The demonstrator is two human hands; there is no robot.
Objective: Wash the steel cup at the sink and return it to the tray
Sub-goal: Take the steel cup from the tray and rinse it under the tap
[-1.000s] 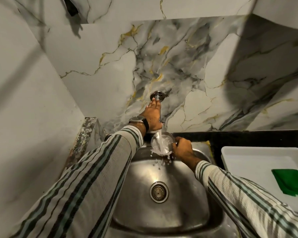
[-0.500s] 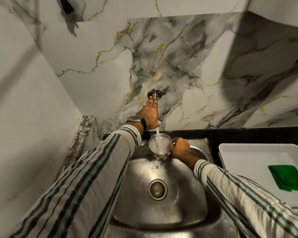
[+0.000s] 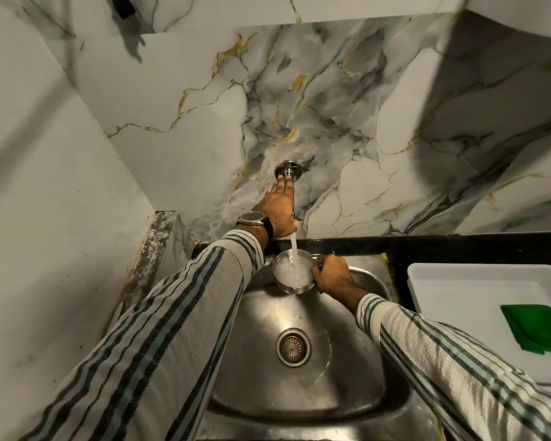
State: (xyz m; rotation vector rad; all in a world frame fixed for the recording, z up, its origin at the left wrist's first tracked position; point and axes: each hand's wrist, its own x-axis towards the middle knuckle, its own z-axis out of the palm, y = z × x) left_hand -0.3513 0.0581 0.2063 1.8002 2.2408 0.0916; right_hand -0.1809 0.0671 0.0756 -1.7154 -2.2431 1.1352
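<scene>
Head view: over the sink, the right hand has its grip clamped on the steel cup under running water. Left hand covers the tap, grip unclear. Tray lies right of the sink.

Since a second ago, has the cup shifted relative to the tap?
No. The steel cup, held in the right hand, stays under the tap stream above the sink.

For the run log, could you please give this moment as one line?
stage: rinsing | right hand: holds steel cup under water stream | left hand: on tap | tray: green cloth
</scene>
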